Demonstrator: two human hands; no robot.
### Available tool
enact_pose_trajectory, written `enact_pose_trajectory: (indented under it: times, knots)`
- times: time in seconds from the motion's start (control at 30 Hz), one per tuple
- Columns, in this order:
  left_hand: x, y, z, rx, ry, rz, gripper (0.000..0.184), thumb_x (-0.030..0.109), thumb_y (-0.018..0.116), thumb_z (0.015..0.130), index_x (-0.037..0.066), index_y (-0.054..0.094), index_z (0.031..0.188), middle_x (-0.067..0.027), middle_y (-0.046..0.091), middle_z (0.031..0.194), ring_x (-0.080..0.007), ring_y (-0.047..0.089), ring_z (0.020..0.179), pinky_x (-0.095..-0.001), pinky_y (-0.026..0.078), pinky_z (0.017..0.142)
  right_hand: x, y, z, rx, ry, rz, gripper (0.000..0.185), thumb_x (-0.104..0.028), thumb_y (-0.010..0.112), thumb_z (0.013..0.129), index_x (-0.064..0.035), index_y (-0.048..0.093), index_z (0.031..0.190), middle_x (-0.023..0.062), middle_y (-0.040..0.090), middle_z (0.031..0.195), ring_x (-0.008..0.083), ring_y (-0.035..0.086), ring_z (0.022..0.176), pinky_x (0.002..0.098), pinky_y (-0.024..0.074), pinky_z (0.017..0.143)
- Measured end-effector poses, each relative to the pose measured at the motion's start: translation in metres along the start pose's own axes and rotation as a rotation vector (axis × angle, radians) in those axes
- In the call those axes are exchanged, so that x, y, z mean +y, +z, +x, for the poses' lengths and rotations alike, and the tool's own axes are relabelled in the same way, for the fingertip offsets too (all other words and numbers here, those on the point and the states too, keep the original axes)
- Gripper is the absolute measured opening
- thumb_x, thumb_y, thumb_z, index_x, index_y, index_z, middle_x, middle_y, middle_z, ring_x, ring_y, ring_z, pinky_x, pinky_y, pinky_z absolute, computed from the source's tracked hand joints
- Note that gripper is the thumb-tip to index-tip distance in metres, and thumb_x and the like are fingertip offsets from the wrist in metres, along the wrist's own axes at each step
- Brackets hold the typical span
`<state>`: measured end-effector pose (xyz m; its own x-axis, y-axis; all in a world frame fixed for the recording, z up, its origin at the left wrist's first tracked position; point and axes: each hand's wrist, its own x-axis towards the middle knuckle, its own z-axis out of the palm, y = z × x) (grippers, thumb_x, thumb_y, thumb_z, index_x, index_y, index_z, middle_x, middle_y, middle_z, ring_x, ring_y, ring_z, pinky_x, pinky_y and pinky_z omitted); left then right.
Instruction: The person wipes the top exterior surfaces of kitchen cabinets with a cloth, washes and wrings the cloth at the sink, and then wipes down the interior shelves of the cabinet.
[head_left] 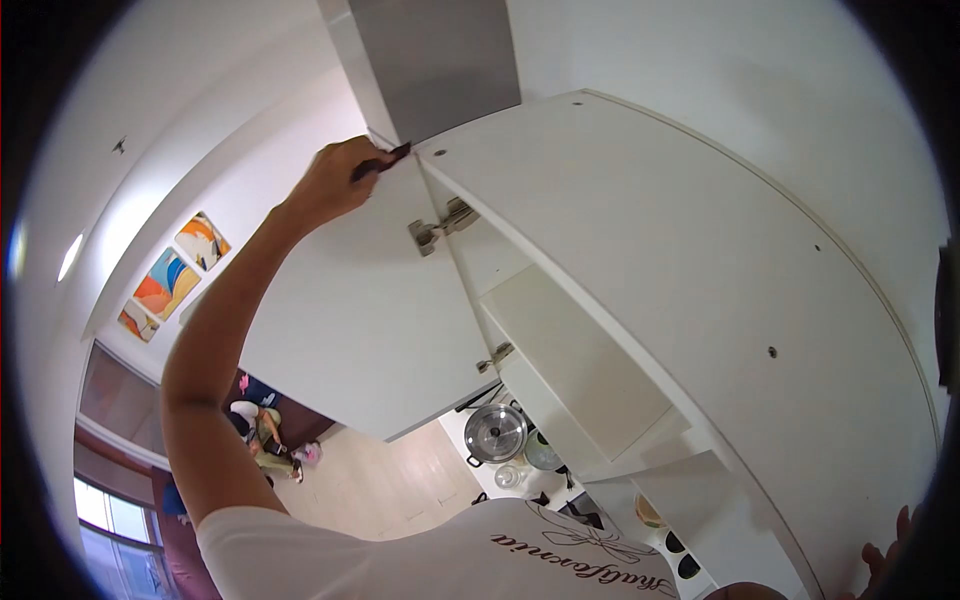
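My left hand is raised at the upper left, its fingers closed around a small dark, narrow tool whose exact kind I cannot make out. The tool's tip meets the corner of the white cabinet top, beside the grey duct. Below that hand hangs the swung-out white cabinet door, with a metal hinge near its upper edge. At the lower right edge, my right hand shows only some fingers, spread apart by the cabinet top; the rest is cut off.
Far below, a lidded steel pot stands on a counter near a glass lid. Another person is down at the left. Colourful pictures hang on the left wall. Inside the cabinet is a white shelf panel.
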<state>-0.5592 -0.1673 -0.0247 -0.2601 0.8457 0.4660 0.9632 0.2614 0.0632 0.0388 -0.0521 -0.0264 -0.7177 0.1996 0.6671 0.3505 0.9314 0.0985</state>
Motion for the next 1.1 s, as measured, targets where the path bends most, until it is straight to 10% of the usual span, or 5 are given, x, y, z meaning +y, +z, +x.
enact_pose_trajectory:
  times: [0.23,0.5,0.77,0.9,1.1]
  knots:
    - [-0.031,-0.069,-0.159,0.234,-0.282,0.39,0.016,0.003,0.052,0.071,0.003,0.064,0.082,-0.0103,0.062,0.085,-0.0283,0.061,0.08,-0.0363,0.048,0.072,-0.012,-0.001,-0.003,-0.001,0.041,-0.066,0.045,-0.031,0.046,0.091,-0.0018,0.039,0.125,0.0288,0.035,0.124,0.0386,0.052,0.106,0.0379,0.0579,0.064]
    - [-0.093,-0.129,-0.325,0.303,-1.132,1.154,0.02,0.02,0.053,0.074,0.01,0.067,0.084,-0.0117,0.065,0.082,-0.0301,0.063,0.075,-0.0391,0.049,0.07,-0.026,-0.003,0.005,-0.016,0.267,0.01,0.044,-0.034,0.05,0.089,-0.0016,0.046,0.119,0.0253,0.038,0.124,0.0353,0.053,0.105,0.0392,0.0571,0.067]
    - [-0.028,-0.14,-0.251,0.961,-0.439,0.376,0.022,0.005,0.051,0.08,0.008,0.065,0.096,-0.0061,0.065,0.089,-0.0172,0.063,0.079,-0.0288,0.047,0.073,-0.039,0.008,0.014,0.074,0.249,0.061,0.04,-0.029,0.05,0.09,0.005,0.048,0.112,0.0251,0.041,0.121,0.0349,0.053,0.105,0.0383,0.0561,0.07]
    - [-0.014,-0.088,-0.172,0.77,-0.155,0.488,0.018,0.002,0.053,0.076,0.009,0.062,0.09,-0.0083,0.06,0.09,-0.0255,0.061,0.079,-0.0334,0.049,0.073,-0.04,0.01,0.012,0.119,0.238,0.054,0.04,-0.028,0.048,0.092,0.0075,0.048,0.11,0.0246,0.042,0.119,0.0345,0.052,0.105,0.0369,0.056,0.069]
    - [-0.011,-0.005,-0.091,0.644,-0.335,0.699,0.004,0.01,0.059,0.074,0.012,0.058,0.077,-0.0063,0.056,0.08,-0.0283,0.059,0.071,-0.04,0.049,0.059,-0.041,0.013,0.016,0.125,0.2,-0.029,0.039,-0.029,0.051,0.09,0.0057,0.051,0.109,0.024,0.047,0.116,0.0335,0.053,0.105,0.0347,0.0559,0.067]
